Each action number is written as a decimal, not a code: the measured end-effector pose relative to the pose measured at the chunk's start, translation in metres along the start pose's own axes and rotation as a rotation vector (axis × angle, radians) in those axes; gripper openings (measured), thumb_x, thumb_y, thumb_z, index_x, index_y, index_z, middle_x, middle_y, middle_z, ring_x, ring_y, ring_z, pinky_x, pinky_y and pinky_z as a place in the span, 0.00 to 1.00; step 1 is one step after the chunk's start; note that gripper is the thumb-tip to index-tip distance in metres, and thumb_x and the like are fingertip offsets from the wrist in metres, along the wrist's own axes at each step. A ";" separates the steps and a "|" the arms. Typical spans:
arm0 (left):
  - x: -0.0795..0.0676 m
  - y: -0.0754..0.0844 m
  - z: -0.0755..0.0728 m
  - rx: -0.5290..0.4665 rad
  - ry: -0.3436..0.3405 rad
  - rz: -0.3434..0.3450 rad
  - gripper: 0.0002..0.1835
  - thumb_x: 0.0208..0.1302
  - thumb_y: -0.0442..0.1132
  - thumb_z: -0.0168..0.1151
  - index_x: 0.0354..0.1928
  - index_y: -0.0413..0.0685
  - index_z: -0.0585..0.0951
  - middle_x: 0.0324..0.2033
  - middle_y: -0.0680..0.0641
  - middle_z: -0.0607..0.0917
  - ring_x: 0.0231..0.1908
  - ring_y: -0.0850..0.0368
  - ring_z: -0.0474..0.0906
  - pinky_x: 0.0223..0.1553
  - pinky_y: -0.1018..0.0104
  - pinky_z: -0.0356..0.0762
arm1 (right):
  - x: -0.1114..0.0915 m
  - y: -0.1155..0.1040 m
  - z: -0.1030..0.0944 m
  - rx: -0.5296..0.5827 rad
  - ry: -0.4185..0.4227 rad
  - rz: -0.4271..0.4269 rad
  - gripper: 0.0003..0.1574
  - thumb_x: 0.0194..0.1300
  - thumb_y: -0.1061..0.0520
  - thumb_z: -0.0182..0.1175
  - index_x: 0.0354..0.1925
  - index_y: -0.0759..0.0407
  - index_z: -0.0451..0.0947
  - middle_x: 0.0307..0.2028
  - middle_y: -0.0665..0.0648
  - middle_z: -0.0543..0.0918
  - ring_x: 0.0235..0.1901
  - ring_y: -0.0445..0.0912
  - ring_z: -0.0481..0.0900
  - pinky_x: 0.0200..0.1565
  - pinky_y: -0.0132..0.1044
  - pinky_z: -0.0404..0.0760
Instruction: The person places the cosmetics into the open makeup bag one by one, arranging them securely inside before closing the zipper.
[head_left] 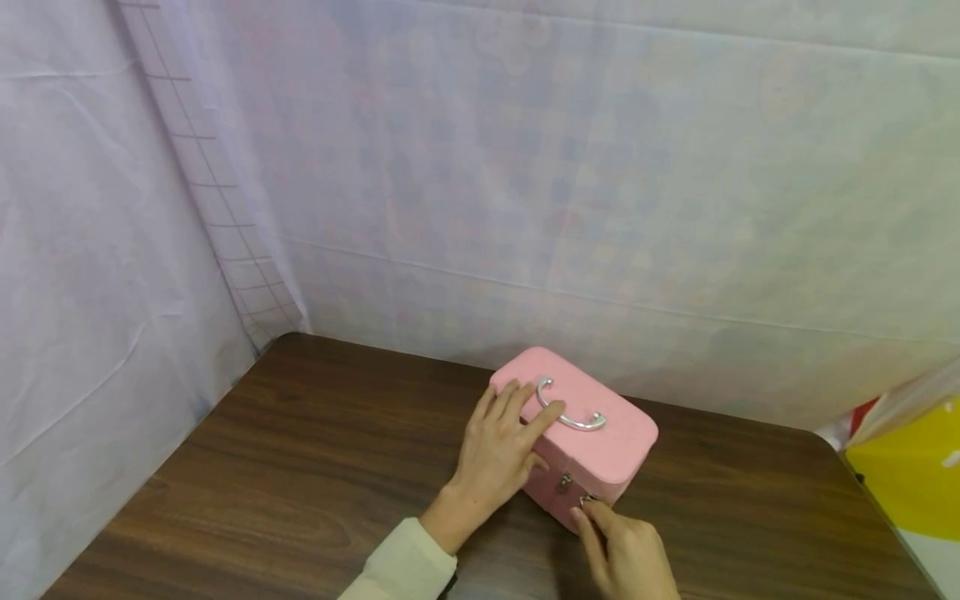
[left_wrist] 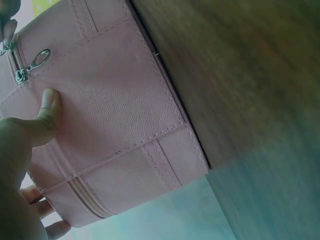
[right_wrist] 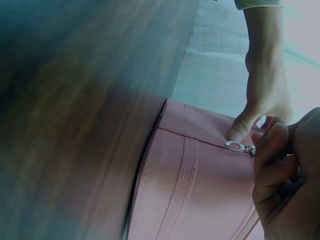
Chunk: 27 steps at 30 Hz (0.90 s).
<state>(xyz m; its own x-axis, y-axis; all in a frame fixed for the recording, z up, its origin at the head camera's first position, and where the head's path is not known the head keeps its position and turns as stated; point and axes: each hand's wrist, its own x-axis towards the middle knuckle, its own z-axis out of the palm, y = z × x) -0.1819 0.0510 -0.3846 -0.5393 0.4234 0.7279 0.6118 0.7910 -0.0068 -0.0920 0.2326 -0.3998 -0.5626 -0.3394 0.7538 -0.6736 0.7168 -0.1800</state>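
A pink zip-up cosmetic case (head_left: 540, 367) with a silver curved handle (head_left: 581, 424) stands upright and closed on the table, turned at an angle. My left hand (head_left: 491, 450) rests on it, fingers spread over the lid beside the handle. Its thumb (left_wrist: 48, 107) presses the side panel below the zip line. At the near corner my right hand (head_left: 630, 550) pinches one zipper pull (head_left: 587, 500) between thumb and forefinger. Its other fingers (right_wrist: 277, 172) are curled in. A second zipper pull (left_wrist: 40, 60) with an oval ring hangs free between the two hands.
The dark wood-grain table (head_left: 300, 467) extends on both sides of the case. A pale curtain (head_left: 525, 208) hangs along the table's back edge, and a white one (head_left: 112, 250) along the left. Something yellow (head_left: 915, 475) lies beyond the right edge.
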 end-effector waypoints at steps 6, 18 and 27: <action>0.000 0.000 0.000 0.013 -0.009 -0.002 0.44 0.33 0.61 0.74 0.60 0.66 0.73 0.59 0.43 0.74 0.61 0.45 0.67 0.64 0.48 0.58 | 0.001 0.000 0.004 0.027 0.007 -0.018 0.20 0.73 0.51 0.51 0.23 0.52 0.71 0.15 0.35 0.63 0.15 0.23 0.56 0.15 0.17 0.58; 0.000 -0.001 0.002 0.007 0.002 -0.006 0.44 0.33 0.59 0.75 0.60 0.66 0.74 0.58 0.43 0.74 0.61 0.44 0.67 0.64 0.48 0.58 | 0.007 -0.004 0.007 0.040 -0.033 0.016 0.14 0.65 0.60 0.59 0.22 0.52 0.71 0.17 0.34 0.61 0.16 0.24 0.55 0.15 0.17 0.58; -0.001 0.001 0.002 -0.007 0.011 0.002 0.43 0.34 0.59 0.75 0.60 0.65 0.73 0.59 0.42 0.73 0.61 0.44 0.67 0.63 0.47 0.58 | 0.011 -0.007 0.009 0.012 -0.070 0.037 0.15 0.61 0.64 0.62 0.22 0.51 0.70 0.17 0.35 0.61 0.16 0.25 0.55 0.16 0.18 0.58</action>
<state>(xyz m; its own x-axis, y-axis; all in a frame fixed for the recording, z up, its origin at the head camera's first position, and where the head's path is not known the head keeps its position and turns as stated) -0.1825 0.0522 -0.3867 -0.5316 0.4206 0.7352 0.6171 0.7868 -0.0039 -0.0976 0.2181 -0.3960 -0.6187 -0.3550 0.7009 -0.6575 0.7223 -0.2146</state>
